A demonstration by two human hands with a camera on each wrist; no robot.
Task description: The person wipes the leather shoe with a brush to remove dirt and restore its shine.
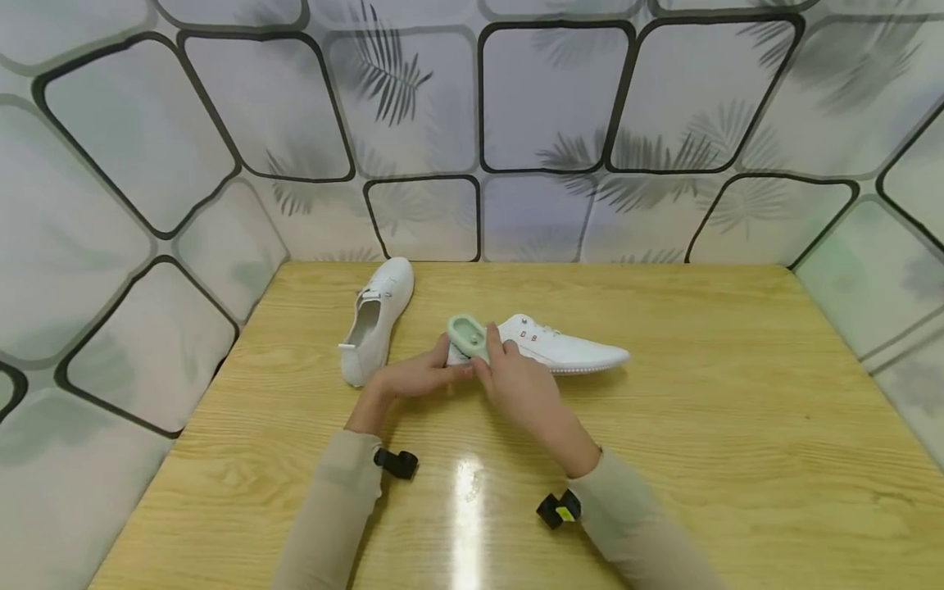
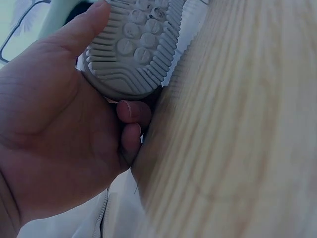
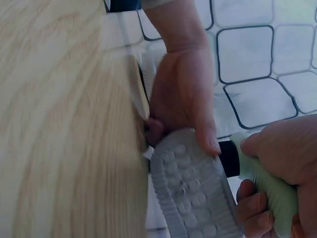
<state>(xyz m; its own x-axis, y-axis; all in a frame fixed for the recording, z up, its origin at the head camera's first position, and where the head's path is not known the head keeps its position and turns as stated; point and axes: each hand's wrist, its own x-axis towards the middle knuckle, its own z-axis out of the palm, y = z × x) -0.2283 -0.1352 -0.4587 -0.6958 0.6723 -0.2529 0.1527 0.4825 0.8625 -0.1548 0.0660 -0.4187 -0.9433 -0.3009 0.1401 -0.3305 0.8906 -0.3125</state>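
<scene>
Two white shoes were in view on one wooden table (image 1: 737, 410). The first, the held shoe (image 1: 571, 351), was at the centre of the head frame, its toe pointing right and two small red marks on its side; it was tilted, so that both wrist views showed the studded sole (image 2: 138, 44) at its heel. The second, the loose shoe (image 1: 378, 324), stood upright left of centre, its toe toward the top of the frame.

Two hands worked at the centre. The left hand (image 1: 420, 375) grasped the held shoe by its heel: in the left wrist view, one thumb lay along the edge of the sole, at the upper left, and two fingertips were curled below the heel. The right hand (image 1: 519, 387) had its fingers wrapped around one light green tool (image 3: 271, 196), at the lower right of the right wrist frame, whose single black part (image 3: 229, 158) met the heel's side.

Two beige sleeves (image 1: 332, 500) rose from the bottom edge of the head frame, with two small black devices (image 1: 398, 464) at the wrists. One patterned backdrop (image 1: 553, 98) filled the top.
</scene>
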